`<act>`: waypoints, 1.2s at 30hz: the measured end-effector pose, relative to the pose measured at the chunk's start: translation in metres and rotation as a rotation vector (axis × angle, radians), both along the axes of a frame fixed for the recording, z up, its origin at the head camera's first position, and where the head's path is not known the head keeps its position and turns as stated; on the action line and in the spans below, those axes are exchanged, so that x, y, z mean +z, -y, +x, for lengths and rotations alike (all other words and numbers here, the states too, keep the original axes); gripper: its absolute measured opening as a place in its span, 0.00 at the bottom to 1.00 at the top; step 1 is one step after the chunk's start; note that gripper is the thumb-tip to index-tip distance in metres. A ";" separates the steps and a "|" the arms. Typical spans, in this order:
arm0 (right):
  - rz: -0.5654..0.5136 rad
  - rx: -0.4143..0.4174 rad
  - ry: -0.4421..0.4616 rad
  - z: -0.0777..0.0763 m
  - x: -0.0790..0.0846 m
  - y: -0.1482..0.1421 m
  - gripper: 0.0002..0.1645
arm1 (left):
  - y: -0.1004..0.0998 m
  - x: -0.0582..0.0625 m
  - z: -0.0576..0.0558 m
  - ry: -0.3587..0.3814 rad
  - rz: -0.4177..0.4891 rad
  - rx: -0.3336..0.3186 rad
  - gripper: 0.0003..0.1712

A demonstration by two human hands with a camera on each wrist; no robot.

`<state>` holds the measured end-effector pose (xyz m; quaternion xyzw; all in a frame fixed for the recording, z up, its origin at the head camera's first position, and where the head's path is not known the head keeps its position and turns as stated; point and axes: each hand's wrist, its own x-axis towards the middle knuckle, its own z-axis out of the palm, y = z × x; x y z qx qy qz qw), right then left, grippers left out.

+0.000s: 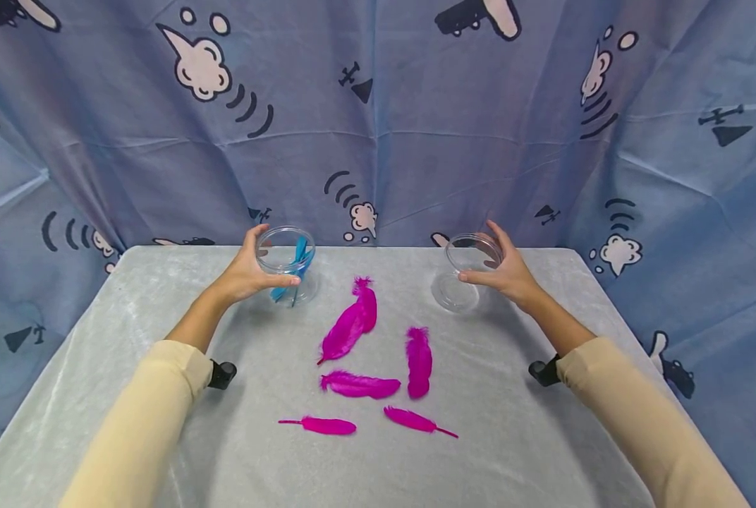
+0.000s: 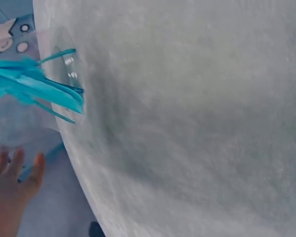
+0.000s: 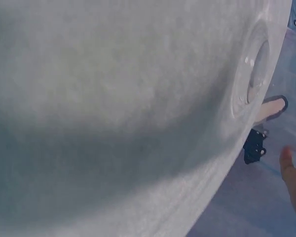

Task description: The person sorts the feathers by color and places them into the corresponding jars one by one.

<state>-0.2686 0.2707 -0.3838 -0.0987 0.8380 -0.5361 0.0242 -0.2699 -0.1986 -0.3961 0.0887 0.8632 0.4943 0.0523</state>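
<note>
A clear left jar (image 1: 279, 261) is half-ringed by the left hand (image 1: 245, 274) near the far edge of the bench (image 1: 492, 451). In its clear walls blue feathers (image 1: 300, 254) are held, quills down. A clear right jar (image 1: 451, 286) is flanked from its outer side by the right hand (image 1: 510, 274) on the opposite part of the same edge. On both hands the fingers are left extended and parted, the thumb laid across the front of each jar as seen from the head; in the wrist views the visible fingertips are set just beside the jars, and whether either wall is touched cannot be told.

Magenta feathers (image 1: 360, 385) are scattered across the middle of the bench, two of them overlapped at the top of the group. Behind, a blue curtain (image 1: 467, 106) is printed with outlined clouds, dark curved strokes and small dark motifs. Cream sleeves (image 1: 143, 416) are worn on both arms.
</note>
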 end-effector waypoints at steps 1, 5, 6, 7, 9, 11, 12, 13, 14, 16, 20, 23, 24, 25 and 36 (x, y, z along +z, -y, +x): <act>-0.018 -0.011 -0.001 -0.001 -0.004 0.000 0.67 | -0.001 0.001 0.000 -0.036 -0.003 0.017 0.69; -0.097 -0.044 -0.006 -0.004 -0.016 -0.002 0.59 | -0.011 0.012 0.005 -0.281 -0.006 0.132 0.64; -0.108 -0.049 -0.006 -0.005 -0.017 -0.003 0.58 | -0.015 0.016 0.006 -0.359 0.000 0.165 0.62; -0.118 -0.051 -0.009 -0.005 -0.018 -0.003 0.58 | -0.019 0.021 0.008 -0.441 0.005 0.191 0.59; -0.122 -0.059 -0.010 -0.005 -0.019 -0.003 0.58 | -0.029 0.030 0.011 -0.602 0.032 0.219 0.54; -0.117 -0.070 -0.008 -0.005 -0.019 -0.003 0.58 | -0.039 0.038 0.015 -0.724 0.062 0.206 0.48; -0.119 -0.073 -0.006 -0.004 -0.019 -0.003 0.58 | -0.044 0.041 0.017 -0.763 0.078 0.187 0.45; -0.121 -0.076 -0.003 -0.004 -0.020 -0.003 0.58 | -0.049 0.043 0.019 -0.787 0.095 0.159 0.42; -0.123 -0.077 0.001 -0.004 -0.020 -0.003 0.58 | -0.053 0.044 0.021 -0.792 0.109 0.126 0.40; -0.131 -0.079 0.004 -0.004 -0.021 -0.003 0.58 | -0.062 0.044 0.025 -0.754 0.125 0.062 0.35; -0.139 -0.080 0.004 -0.006 -0.023 -0.002 0.57 | -0.073 0.038 0.032 -0.552 0.098 -0.097 0.30; -0.131 -0.089 0.002 -0.007 -0.025 -0.002 0.57 | -0.075 0.028 0.035 -0.387 0.046 -0.220 0.31; -0.128 -0.090 0.002 -0.008 -0.026 -0.002 0.57 | -0.076 0.024 0.036 -0.341 0.028 -0.254 0.31; -0.126 -0.090 0.001 -0.008 -0.026 -0.002 0.57 | -0.076 0.020 0.036 -0.304 0.011 -0.282 0.32; -0.168 -0.065 0.010 -0.007 -0.027 -0.005 0.57 | -0.083 -0.013 0.031 -0.106 -0.046 -0.399 0.31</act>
